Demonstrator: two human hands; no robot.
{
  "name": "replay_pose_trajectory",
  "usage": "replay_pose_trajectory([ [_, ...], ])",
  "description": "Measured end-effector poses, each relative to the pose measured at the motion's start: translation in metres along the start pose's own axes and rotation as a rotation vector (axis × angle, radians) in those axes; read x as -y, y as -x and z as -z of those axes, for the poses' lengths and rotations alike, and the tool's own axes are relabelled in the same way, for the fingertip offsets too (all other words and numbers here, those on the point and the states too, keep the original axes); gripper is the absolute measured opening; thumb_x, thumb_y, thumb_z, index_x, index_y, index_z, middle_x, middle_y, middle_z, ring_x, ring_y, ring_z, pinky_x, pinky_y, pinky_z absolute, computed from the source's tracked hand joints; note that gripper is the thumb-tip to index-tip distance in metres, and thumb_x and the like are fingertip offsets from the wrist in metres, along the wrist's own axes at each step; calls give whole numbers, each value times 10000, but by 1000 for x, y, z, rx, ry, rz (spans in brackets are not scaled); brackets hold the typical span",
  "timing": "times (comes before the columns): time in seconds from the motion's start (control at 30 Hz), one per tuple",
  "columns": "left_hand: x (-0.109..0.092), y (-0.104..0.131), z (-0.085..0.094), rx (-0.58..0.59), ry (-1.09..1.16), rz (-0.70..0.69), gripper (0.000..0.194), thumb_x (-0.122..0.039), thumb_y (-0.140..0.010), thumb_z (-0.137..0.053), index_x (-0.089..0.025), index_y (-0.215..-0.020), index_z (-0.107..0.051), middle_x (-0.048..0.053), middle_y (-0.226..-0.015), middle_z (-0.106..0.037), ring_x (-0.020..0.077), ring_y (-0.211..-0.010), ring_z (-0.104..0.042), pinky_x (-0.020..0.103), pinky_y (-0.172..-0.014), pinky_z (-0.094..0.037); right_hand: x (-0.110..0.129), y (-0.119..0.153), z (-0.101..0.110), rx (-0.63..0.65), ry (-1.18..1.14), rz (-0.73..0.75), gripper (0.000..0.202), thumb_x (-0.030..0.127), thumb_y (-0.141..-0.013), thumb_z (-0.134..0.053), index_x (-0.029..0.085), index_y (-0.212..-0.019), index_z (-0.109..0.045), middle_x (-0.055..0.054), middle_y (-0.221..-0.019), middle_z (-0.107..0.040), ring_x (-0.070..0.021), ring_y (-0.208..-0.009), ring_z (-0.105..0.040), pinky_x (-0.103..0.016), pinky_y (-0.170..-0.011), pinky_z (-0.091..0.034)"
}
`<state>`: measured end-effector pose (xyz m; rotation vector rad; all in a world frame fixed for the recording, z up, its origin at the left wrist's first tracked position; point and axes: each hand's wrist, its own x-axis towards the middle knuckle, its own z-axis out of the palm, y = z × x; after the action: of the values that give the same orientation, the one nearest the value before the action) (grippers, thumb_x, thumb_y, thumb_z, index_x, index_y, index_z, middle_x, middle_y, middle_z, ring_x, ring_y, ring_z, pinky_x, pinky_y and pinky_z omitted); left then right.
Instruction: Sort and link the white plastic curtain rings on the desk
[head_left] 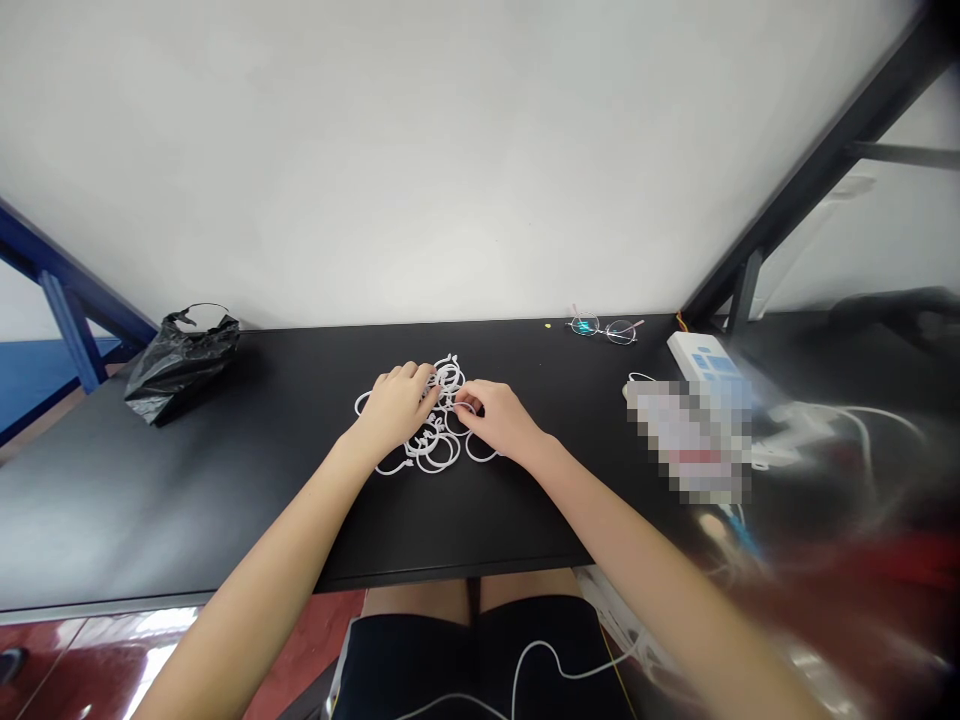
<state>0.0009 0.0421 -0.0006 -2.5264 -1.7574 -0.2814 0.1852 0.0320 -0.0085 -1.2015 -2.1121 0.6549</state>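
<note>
A loose pile of white looped cables [439, 452] lies on the black table [300, 375], in front of me. My left hand [401, 400] rests over the left side of the pile, palm down, with its fingers bent over the loops; what its fingertips hold, if anything, is hidden. On the right side of the pile, my right hand [491, 412] has its thumb and fingers pinched on a white cable loop. Another loop lies just below the right hand.
A black plastic bag [180, 362] stands at the back left. Eyeglasses [619, 332] lie by the wall. To the right are a white and blue box [705, 358], a pixelated item [682, 435] and blurred clear plastic. A white cable [555, 655] crosses my lap.
</note>
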Motion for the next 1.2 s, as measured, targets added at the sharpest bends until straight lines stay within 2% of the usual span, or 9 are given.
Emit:
replay_pose_trajectory([
  [1.2,-2,0,-1,4,-8,3,305,-306,-977,-390,-161,-1197,-542,115,-1081,-627,283,-1014,-604,419,-863,-465,-6,0,-4,-16,-18,26,93,134,-825,-578,185,-748,-586,9,-742,-590,-116,-666,-517,-243,-656,-395],
])
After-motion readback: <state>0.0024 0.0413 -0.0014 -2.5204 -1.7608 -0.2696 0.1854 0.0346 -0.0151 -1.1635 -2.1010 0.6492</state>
